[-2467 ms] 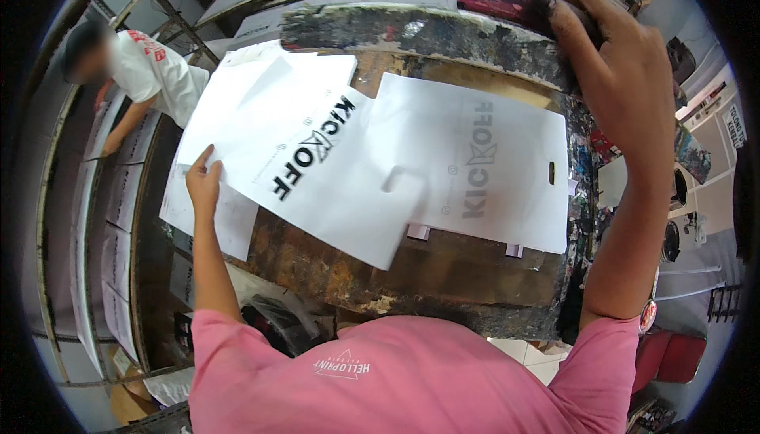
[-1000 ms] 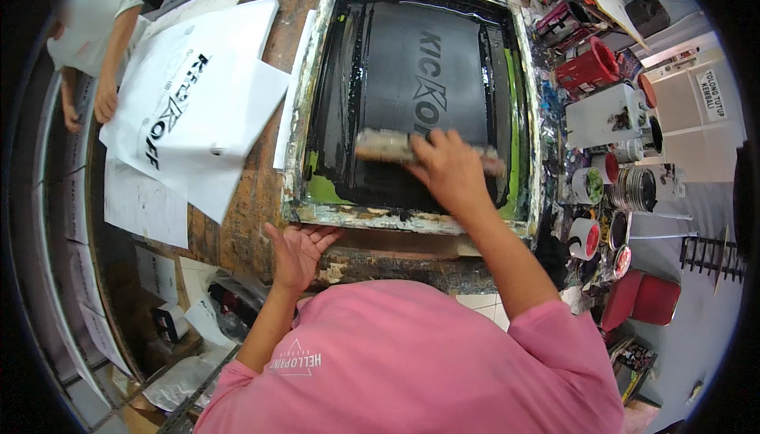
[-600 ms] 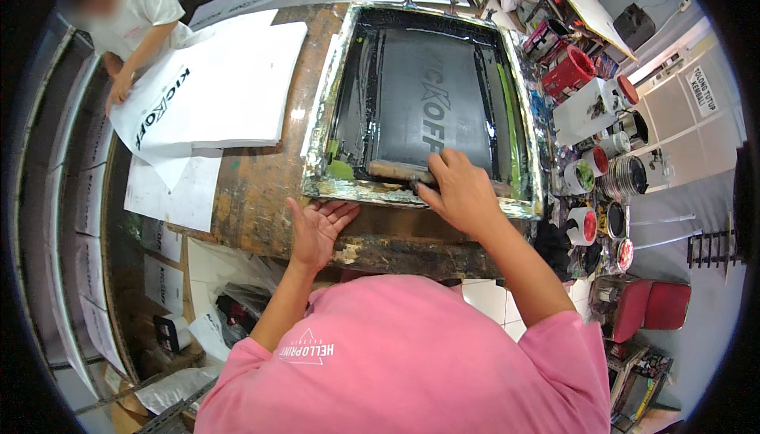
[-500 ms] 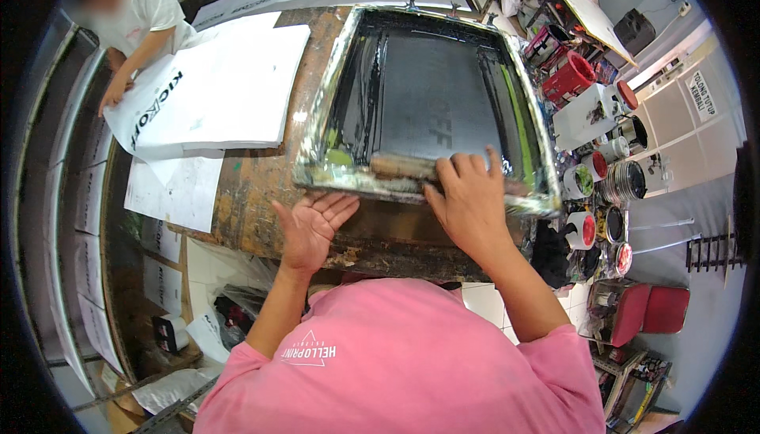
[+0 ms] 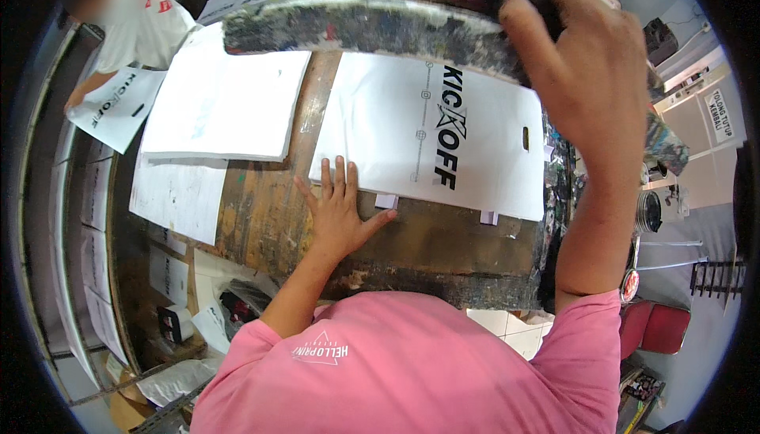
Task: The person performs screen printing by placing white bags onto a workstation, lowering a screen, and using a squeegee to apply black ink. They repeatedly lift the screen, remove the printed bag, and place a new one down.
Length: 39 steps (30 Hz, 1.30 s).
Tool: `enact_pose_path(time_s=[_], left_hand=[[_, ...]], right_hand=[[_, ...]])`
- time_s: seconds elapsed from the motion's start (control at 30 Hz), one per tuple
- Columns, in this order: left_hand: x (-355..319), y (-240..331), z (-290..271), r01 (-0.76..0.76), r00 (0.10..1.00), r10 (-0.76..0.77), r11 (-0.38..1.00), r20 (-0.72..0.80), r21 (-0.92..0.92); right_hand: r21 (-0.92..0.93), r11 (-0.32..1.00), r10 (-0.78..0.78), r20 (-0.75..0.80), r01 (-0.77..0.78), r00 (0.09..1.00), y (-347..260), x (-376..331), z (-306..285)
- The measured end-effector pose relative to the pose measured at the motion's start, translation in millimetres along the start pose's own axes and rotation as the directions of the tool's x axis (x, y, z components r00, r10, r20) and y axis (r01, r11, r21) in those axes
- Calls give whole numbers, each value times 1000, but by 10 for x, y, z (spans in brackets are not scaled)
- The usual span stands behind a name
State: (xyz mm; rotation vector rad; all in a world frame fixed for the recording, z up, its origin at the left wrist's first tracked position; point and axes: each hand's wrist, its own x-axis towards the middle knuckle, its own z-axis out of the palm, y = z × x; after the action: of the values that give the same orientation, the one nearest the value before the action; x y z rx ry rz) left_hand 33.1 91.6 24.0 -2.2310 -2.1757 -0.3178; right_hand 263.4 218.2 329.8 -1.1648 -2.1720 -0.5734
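While the left hand [image 5: 340, 216] splays over table [image 5: 257, 200] and bag [image 5: 376, 125], its contents unclear, the right hand [image 5: 586, 70] grips the raised frame [image 5: 356, 30].

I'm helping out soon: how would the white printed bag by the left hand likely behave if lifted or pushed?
The white printed bag is probably light and floppy: it looks thin and faintly rippled. It would likely slide rather than roll, since it lies flat. It may bend readily around its cut-out slot.

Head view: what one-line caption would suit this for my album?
Right grip holding up a paint-stained frame, left grip spread at the edge of a black-lettered white sheet.
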Motion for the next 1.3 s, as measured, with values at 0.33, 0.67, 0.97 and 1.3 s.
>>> enact_pose_path(time_s=[0.33, 0.67, 0.97, 1.3], left_hand=[[1017, 297, -954, -123, 960, 13, 918, -281, -376], [361, 306, -576, 65, 995, -59, 995, 76, -73], [477, 391, -596, -12, 993, -5, 989, 118, 150], [1385, 521, -1096, -177, 981, 181, 982, -69, 63]], right_hand=[[161, 967, 177, 133, -197, 975, 310, 556, -89], [122, 977, 166, 98, -177, 981, 267, 412, -11], [108, 988, 103, 108, -114, 989, 243, 248, -8], [-48, 997, -53, 50, 56, 997, 489, 372, 48]])
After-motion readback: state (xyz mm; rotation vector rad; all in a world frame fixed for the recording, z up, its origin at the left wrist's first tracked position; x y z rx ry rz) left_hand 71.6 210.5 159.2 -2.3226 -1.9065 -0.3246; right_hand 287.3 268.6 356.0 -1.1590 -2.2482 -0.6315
